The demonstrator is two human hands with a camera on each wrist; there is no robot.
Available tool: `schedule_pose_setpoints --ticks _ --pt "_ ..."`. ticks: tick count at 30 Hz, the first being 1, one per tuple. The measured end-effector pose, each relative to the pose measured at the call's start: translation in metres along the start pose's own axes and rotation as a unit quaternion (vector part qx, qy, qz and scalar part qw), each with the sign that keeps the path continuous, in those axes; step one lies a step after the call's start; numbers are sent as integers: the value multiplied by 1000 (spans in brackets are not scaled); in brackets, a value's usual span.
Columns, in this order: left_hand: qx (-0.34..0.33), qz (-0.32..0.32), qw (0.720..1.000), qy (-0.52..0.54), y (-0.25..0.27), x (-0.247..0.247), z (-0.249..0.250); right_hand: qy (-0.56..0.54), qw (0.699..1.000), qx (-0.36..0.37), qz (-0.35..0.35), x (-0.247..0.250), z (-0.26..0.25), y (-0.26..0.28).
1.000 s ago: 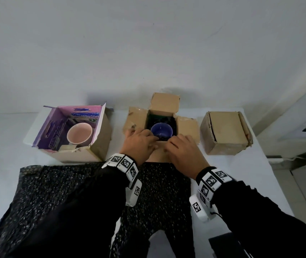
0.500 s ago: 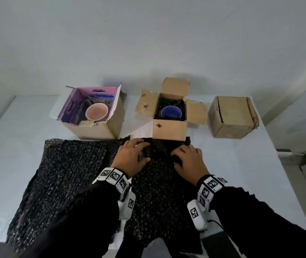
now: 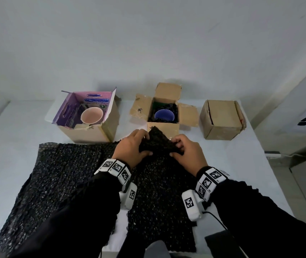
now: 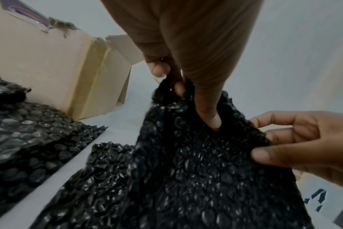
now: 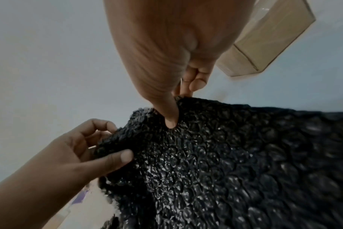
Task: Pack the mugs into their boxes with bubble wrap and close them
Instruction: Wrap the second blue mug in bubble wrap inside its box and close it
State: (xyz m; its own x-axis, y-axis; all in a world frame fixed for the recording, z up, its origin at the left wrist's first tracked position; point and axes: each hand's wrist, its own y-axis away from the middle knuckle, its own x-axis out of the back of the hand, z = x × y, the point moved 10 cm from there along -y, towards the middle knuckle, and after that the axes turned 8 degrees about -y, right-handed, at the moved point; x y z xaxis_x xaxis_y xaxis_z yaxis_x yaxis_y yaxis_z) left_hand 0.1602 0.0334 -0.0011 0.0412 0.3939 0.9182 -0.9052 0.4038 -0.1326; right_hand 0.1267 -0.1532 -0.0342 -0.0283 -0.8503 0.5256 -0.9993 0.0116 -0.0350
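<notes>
Both hands lift the far edge of a black bubble wrap sheet (image 3: 159, 175) off the white table. My left hand (image 3: 132, 146) pinches its left part between thumb and fingers, and my right hand (image 3: 187, 151) pinches the right part. The wrist views show the wrap (image 4: 196, 162) (image 5: 225, 155) held up by my thumbs and fingertips. Just behind the hands stands an open brown box (image 3: 164, 127) with a blue mug (image 3: 164, 115) sitting in black wrap. To its left, an open box with a purple lining (image 3: 90, 130) holds a pink mug (image 3: 91, 115).
A closed brown box (image 3: 222, 119) stands at the right of the table. A second black bubble wrap sheet (image 3: 59, 175) lies flat at the left front. The table's right edge (image 3: 267, 174) drops to the floor, and a wall runs close behind the boxes.
My hands left the middle box, came back onto the bubble wrap, and have now pinched its far edge and raised it.
</notes>
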Motion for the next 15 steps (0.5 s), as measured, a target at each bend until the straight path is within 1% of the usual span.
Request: schedule_pose_setpoints --ticks 2,4,6,8,10,11,13,14,15 --pt "-36 40 994 -97 3 11 12 1 1000 11 -15 -1 -4 -3" --pt "-82 60 975 -196 4 17 28 -6 998 20 -61 -9 -13 -5" --pt "-128 49 965 -224 -1 15 40 -24 995 22 -89 -13 -24 -8" --pt "-160 59 963 -209 -7 13 45 -28 996 21 -88 -12 -32 -12" --pt "-145 65 970 -184 -15 18 42 -59 994 -13 -87 -8 -33 -12" --pt "-119 47 981 -147 -19 18 37 -106 988 -44 -100 -8 -30 -11" --pt "-50 10 997 -53 -26 20 28 -201 960 -109 -159 -16 -26 -4" --pt "-27 6 999 -22 -28 22 25 -202 952 -129 -191 -20 -24 0" --pt "-22 13 1000 -2 -30 26 26 -182 951 -139 -209 -22 -22 2"
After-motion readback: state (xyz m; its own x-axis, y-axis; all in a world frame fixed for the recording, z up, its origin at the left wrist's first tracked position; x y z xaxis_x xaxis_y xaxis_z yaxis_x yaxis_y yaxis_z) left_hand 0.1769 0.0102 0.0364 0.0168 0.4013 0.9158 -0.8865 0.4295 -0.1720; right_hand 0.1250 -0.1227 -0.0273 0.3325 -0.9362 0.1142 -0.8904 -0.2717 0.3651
